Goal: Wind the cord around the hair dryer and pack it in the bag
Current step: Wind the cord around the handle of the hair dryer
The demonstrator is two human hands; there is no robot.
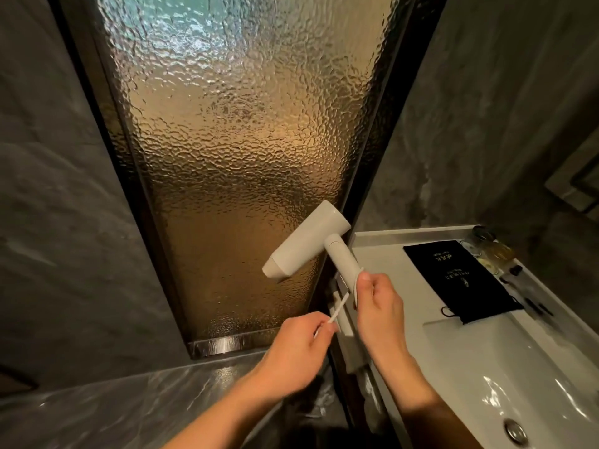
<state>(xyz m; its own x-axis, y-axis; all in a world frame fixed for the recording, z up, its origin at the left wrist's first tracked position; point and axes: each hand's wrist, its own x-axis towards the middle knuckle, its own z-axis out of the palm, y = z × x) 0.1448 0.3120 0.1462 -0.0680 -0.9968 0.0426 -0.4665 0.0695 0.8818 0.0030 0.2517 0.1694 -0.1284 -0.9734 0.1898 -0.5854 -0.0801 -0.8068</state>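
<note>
A white hair dryer point(306, 243) is held up in front of the textured glass, its barrel tilted down to the left. My right hand point(379, 303) grips the lower end of its handle, with the thumb pressed on a strand of the white cord point(338, 308). That cord runs down and left from the handle into my left hand point(299, 346), which pinches it between thumb and fingers. A flat black drawstring bag point(460, 280) with gold print lies on the white counter to the right, apart from both hands.
A white sink basin point(525, 380) with a metal drain point(516, 432) sits at the lower right. Small bottles and dark items point(492, 251) stand at the counter's back edge. Grey stone walls and a ledge point(129, 403) frame the glass panel point(227, 157).
</note>
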